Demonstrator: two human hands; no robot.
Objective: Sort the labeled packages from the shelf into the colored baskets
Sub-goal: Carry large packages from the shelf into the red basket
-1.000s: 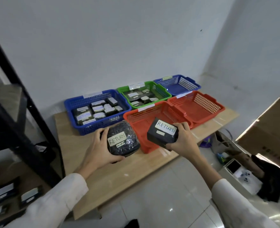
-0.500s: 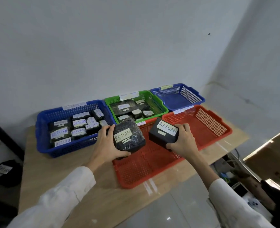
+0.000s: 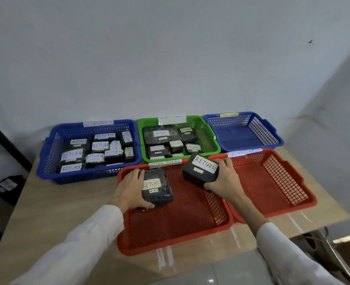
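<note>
1. While both hands work over the front row, the large blue basket (image 3: 46, 161) sits far left on the wooden table (image 3: 46, 212), packed with dark packages marked RETURN; the green basket (image 3: 212, 133) beside it holds several more.
2. The left hand (image 3: 128, 192) grips a wrapped dark package (image 3: 156, 189) from its left side, thumb curled round the near end, fingers round the far end; the package lies low inside the near red basket (image 3: 170, 250), toward its back-left corner, long axis running away from the person; whether it touches the mesh floor I cannot tell.
3. A tag (image 3: 165, 163) on that basket's back rim reads RETURN OVER DUE; both held packages read RETURN, and their smaller writing is illegible.
4. The right hand (image 3: 225, 179) clasps a black box package (image 3: 200, 171) by its right end, fingers wrapped over the top edge; the box is tilted, label up, above the same basket's back-right corner, clearly higher than the other package.
5. The second red basket (image 3: 306, 194) lies just right of that wrist, the small blue basket (image 3: 273, 136) behind it.
6. Judged from this, the left package is nearer its resting place and should go first; the box must go down and slightly left, since the neighbouring rim is so close.
</note>
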